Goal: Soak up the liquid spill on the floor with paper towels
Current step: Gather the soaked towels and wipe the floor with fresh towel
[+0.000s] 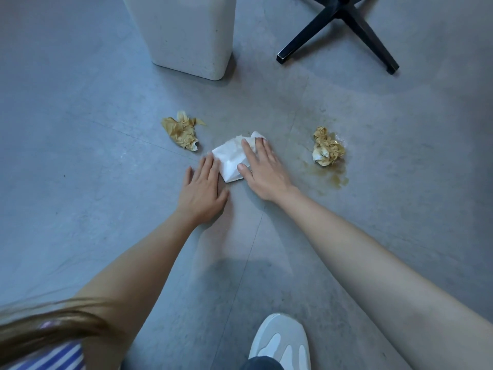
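Note:
A folded white paper towel [230,157] lies on the grey floor in the middle of the view. My right hand [262,170] presses flat on its right part with straight fingers. My left hand [203,188] lies flat on the floor, its fingertips touching the towel's left edge. A brown liquid spill [329,176] stays on the floor to the right, with a crumpled, brown-soaked towel [327,150] sitting in it. Another soaked, crumpled towel [183,130] lies to the left of the white one.
A pale speckled bin [186,36] stands on the floor at the back. The black legs of a chair base [344,28] spread at the back right. My grey-and-white shoe [282,341] is at the bottom edge.

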{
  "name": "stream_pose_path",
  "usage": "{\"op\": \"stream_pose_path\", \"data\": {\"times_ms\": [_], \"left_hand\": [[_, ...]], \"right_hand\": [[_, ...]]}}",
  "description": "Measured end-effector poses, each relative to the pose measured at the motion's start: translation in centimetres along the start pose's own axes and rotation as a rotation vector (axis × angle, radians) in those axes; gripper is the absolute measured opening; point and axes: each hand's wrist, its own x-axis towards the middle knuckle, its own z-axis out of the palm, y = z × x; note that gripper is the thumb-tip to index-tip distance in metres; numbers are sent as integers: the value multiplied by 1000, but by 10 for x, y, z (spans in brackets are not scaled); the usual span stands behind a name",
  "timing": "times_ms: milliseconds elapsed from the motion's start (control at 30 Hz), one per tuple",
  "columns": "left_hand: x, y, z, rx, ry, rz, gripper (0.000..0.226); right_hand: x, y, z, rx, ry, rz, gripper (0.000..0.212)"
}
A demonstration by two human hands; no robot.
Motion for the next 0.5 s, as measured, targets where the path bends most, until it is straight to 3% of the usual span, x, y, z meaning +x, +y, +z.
{"op": "stream_pose_path", "data": {"times_ms": [233, 367, 500], "left_hand": [[2, -17, 8, -28, -108, 31, 97], [2, -20, 8, -37, -108, 42, 90], [4, -19, 5, -32, -118, 47, 85]], "right_hand": [[23, -11, 18, -105, -72, -43, 63], [25, -3, 27, -128, 30, -57, 59], [41, 9, 17, -77, 180, 108, 59]]}}
